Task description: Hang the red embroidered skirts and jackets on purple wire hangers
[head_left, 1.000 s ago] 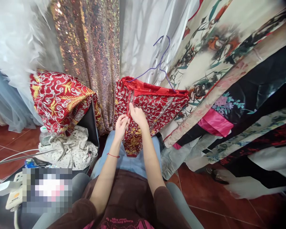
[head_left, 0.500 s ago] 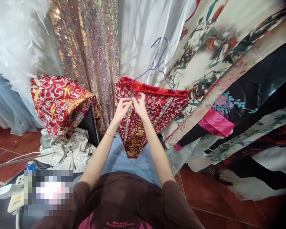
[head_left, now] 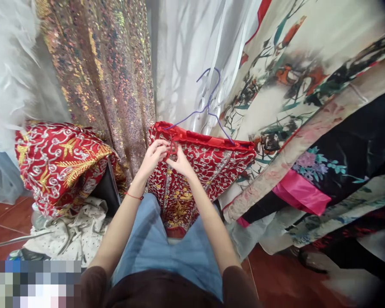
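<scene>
A red bodice with silver and gold embroidery hangs on a thin purple wire hanger, its pointed lower end between the knees. At the left part of its top edge, both hands work close together. My left hand has bent fingers closed on a narrow red strap. From the other side, my right hand pinches the same strap between thumb and fingers. The strap's ends and the fingertips are partly hidden. Behind the hands, the bodice's red lining shows along the rim.
Another red embroidered garment drapes over a dark chair back at left, above a white dotted cloth. A sequined gown and white fabric hang behind. Printed garments crowd the right side. Red tiles cover the floor.
The view has shifted, so the bodice and hanger sit lower in the picture. A red strap now shows between the hands, and the right-hand fingers have changed their hold.
</scene>
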The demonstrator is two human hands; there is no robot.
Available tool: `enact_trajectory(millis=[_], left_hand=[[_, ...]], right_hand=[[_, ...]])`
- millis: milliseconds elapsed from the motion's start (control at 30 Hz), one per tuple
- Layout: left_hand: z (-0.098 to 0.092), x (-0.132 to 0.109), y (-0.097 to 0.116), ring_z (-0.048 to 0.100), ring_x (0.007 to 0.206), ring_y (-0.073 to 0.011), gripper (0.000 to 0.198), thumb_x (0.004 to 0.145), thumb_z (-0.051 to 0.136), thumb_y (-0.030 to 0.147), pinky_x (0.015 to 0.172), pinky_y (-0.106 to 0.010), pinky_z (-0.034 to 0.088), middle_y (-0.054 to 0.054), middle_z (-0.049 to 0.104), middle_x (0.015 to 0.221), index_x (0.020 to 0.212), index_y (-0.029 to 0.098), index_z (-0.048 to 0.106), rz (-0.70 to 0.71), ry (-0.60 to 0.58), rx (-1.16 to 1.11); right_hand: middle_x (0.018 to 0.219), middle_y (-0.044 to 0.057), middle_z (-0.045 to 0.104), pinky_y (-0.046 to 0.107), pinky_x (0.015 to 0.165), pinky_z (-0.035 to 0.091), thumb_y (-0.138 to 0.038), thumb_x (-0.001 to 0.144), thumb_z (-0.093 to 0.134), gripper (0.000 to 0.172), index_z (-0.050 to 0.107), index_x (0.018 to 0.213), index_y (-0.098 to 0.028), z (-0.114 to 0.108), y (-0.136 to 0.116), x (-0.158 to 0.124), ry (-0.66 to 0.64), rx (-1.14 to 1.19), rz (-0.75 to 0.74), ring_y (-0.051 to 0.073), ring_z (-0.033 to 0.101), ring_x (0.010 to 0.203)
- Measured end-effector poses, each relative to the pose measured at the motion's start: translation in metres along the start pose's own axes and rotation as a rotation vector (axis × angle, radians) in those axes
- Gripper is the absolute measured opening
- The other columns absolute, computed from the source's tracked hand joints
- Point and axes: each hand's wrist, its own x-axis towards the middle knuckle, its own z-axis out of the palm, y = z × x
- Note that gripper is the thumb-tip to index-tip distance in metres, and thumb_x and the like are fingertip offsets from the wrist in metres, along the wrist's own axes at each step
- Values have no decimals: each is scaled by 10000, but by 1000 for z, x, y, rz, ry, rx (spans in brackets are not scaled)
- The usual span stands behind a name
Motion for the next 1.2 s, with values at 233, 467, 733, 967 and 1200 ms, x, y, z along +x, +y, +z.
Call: enact_trajectory(millis=[233,467,733,967,1200], left_hand=[[-18,0,-11,299,496,-61,230,861,597,384,497,-187,248,85,381,582,995,202,558,22,-5,129],[-49,11,-32,501,719,-126,360,912,524,494,686,-240,368,-2,610,778,866,168,669,24,-241,638],[-74,22,-57,489,641,-141,350,939,464,452,630,-244,308,-3,602,685,804,190,651,103,490,921],[-40,32,-46,607,902,-172,341,938,490,474,829,-258,428,-54,694,1024,1057,194,644,170,93,656],[-14,37,-22,616,923,-166,248,917,573,406,889,-264,449,-50,690,988,963,181,667,333,-22,521]], right_hand=[[956,50,685,357,844,546,-301,866,438,331,528,1173,-219,2,5,7,18,193,183,176,656,840],[781,14,654,288,711,476,-394,824,587,195,593,825,-199,-45,-9,-8,-52,-131,164,144,591,681],[566,-21,510,263,527,384,-555,856,557,380,574,705,-206,-125,-9,-51,572,-182,148,120,444,522],[813,47,705,333,687,552,-458,814,666,252,662,884,-216,-78,-12,-39,168,-200,131,182,656,709],[1041,111,741,406,915,534,-406,910,567,249,673,982,-193,-21,-15,19,148,-121,38,245,696,957]])
